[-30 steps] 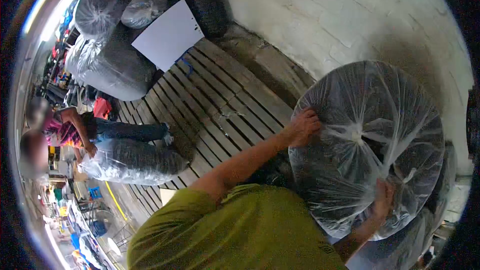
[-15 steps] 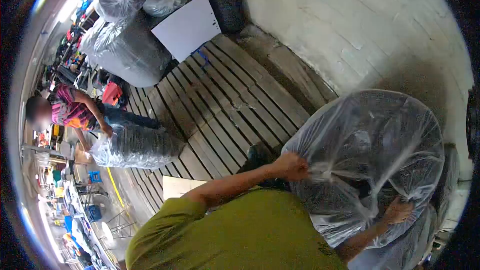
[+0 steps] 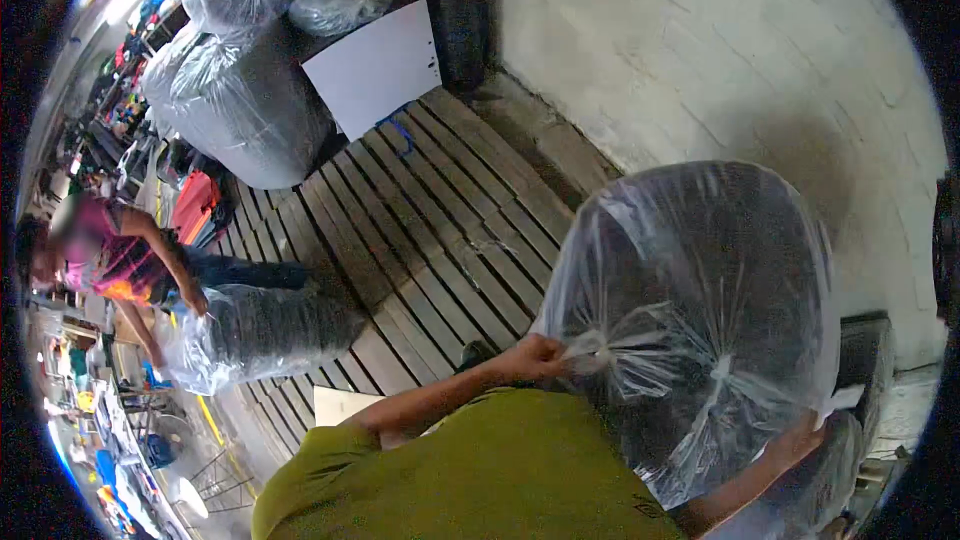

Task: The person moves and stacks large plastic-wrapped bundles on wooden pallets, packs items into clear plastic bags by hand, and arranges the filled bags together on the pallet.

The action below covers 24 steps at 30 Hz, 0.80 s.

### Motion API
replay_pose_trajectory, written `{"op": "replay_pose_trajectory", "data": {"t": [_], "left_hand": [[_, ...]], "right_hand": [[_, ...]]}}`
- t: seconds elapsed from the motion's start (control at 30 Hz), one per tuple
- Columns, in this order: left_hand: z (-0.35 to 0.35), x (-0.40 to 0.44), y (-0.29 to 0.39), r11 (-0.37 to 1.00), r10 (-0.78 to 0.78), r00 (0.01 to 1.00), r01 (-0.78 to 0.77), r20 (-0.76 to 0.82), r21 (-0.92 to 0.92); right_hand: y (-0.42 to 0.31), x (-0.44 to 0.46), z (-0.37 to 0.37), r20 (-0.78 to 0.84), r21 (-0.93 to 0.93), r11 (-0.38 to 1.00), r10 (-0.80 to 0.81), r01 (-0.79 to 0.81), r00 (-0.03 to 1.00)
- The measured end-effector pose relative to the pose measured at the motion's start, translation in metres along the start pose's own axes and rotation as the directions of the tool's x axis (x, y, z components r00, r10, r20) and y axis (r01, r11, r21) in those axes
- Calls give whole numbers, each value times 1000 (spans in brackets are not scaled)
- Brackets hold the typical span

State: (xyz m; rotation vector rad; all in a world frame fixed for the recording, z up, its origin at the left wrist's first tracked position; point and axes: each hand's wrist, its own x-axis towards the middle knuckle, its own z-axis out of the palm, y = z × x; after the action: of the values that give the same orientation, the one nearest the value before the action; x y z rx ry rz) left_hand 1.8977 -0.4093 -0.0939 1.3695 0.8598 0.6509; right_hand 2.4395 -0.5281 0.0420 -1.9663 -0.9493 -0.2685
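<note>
A large clear plastic bag (image 3: pixel 690 250) packed with dark contents stands in front of me, its top gathered into two twisted, knot-like bunches. My left hand (image 3: pixel 540 358) is closed on a gathered corner of it, at the bag's left side. Over on the right side, my right hand (image 3: pixel 800 437) grips the plastic near the bag's lower right edge. A small white piece (image 3: pixel 845 398) shows just above that hand; I cannot tell whether it is attached to the bag.
Slatted wooden pallets (image 3: pixel 440 230) cover the floor. A co-worker (image 3: pixel 130 250) handles another wrapped bag (image 3: pixel 270 330) at left. More full bags (image 3: pixel 240 105) and a white board (image 3: pixel 380 70) stand at the back. A pale wall (image 3: pixel 680 60) runs along the right.
Both bunches of plastic look tighter and more drawn together. My left hand has shifted left and slightly down; the right has stayed near the right edge. The view has moved a little.
</note>
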Motion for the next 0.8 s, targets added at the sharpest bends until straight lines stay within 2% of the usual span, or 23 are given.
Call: {"op": "replay_pose_trajectory", "data": {"t": [0.07, 0.13, 0.17, 0.23, 0.27, 0.3, 0.33, 0.4, 0.43, 0.5, 0.53, 0.6, 0.63, 0.7, 0.77, 0.8], "left_hand": [[-41, -28, 8, 995, -62, 996, 57, -60, -78], [-86, -43, 20, 991, -90, 988, 77, -123, -106], [-107, -46, 13, 987, -128, 978, 108, -165, -122], [-151, -52, 38, 996, -31, 983, 16, -183, -86], [-164, -56, 50, 997, 17, 981, -31, -195, -66], [-171, -56, 57, 971, 100, 972, -141, -212, -192], [-182, -62, 75, 977, 120, 968, -154, -221, -147], [-201, -72, 109, 985, 148, 963, -164, -227, -53], [-205, -71, 106, 963, 268, 929, -258, -255, 76], [-226, -66, 125, 862, 506, 835, -483, -215, 152], [-236, -64, 141, 792, 610, 767, -581, -199, 189], [-262, -55, 182, 703, 680, 723, -599, -118, 384], [-277, -43, 194, 644, 707, 704, -602, -66, 472], [-318, -3, 205, 564, 779, 619, -617, -105, 549], [-374, 47, 215, 563, 775, 614, -562, -151, 606], [-410, 76, 222, 593, 738, 653, -508, -169, 625]], "right_hand": [[-73, -22, 24, 41, 42, 999, -34, 32, 999], [-140, -33, 47, 105, 5, 1000, -23, 23, 994], [-178, -42, 57, 89, 37, 999, -37, 34, 995], [-216, -48, 61, 79, -147, 968, -193, 203, 978], [-219, -49, 56, 109, -352, 870, -328, 345, 939], [-221, -49, 57, 124, -460, 800, -372, 385, 920], [-226, -49, 59, 138, -560, 716, -415, 416, 899], [-215, -48, 68, 147, -646, 670, -362, 366, 921], [-205, -46, 74, 178, -699, 616, -343, 364, 922], [-184, -38, 90, 206, -786, 512, -310, 346, 928], [-190, -34, 115, 190, -775, 532, -320, 342, 928], [-215, -24, 180, 142, -691, 639, -338, 338, 930], [-234, -17, 220, 130, -613, 711, -339, 344, 932], [-272, -3, 308, 143, -405, 836, -341, 369, 929], [-318, 23, 400, 198, -175, 905, -353, 388, 914], [-345, 35, 450, 234, -65, 923, -356, 380, 905]]}}
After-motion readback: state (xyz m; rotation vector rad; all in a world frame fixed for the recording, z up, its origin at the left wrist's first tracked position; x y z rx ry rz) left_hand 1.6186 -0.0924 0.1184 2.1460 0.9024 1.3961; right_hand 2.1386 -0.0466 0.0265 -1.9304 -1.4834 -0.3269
